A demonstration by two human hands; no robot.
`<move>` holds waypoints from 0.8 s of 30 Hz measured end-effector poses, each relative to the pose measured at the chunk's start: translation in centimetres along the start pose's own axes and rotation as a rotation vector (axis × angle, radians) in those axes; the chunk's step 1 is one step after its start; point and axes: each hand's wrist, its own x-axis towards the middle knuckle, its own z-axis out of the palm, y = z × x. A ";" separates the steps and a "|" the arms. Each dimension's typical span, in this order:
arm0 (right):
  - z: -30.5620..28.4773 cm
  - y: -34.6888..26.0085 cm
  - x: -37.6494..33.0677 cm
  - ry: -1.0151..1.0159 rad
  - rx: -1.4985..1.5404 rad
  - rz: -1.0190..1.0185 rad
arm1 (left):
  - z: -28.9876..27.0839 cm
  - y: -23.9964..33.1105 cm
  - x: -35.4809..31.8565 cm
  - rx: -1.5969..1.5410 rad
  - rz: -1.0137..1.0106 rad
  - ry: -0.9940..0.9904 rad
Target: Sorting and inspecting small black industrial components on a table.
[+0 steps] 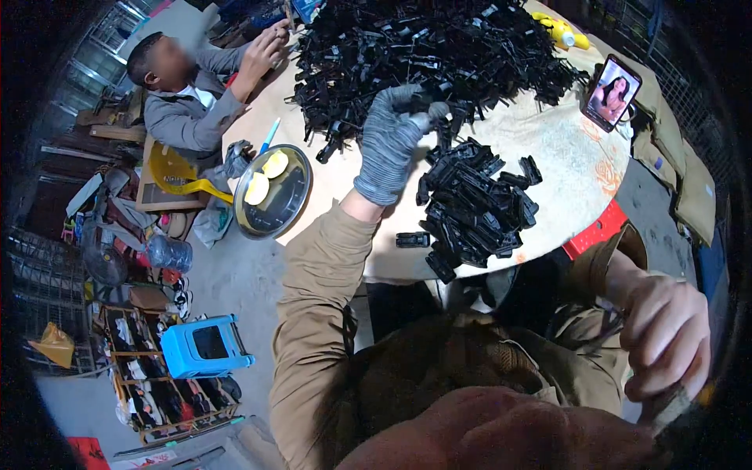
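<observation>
Black pieces [478,207] lie right of the gloved left hand [390,145], whose grip I cannot tell. The right hand [667,333] is curled closed.

A gray-gloved left hand [389,149] works at the lower edge of a heap of black parts [423,51] at the top of the frame, with a smaller pile [476,207] near the center of the pale table [564,160], while the bare right hand [670,333], fingers curled, is off the table at lower right. At upper left, a co-worker [182,121] in a gray jacket holds both hands near the heap, above a dark round dish [291,197] bearing two pale yellow pieces [257,188]. A phone [613,92] with a lit screen leans at upper right.
</observation>
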 end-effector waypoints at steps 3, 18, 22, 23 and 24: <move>0.1 -0.7 -2.0 0.225 -0.423 0.250 | -0.8 0.2 -0.1 -0.054 0.043 -0.098; -6.2 10.4 -9.6 0.215 -1.094 0.699 | -0.3 1.2 -0.9 0.077 0.020 -0.253; -6.0 10.4 -9.9 0.614 -0.642 1.015 | 0.0 0.4 -0.4 0.110 -0.066 -0.175; -6.2 10.3 -9.6 0.623 -0.578 1.049 | 0.1 0.1 -0.3 0.179 -0.034 -0.168; -6.3 10.2 -9.5 0.566 -0.610 1.113 | 0.1 -0.2 -0.2 0.249 -0.001 -0.163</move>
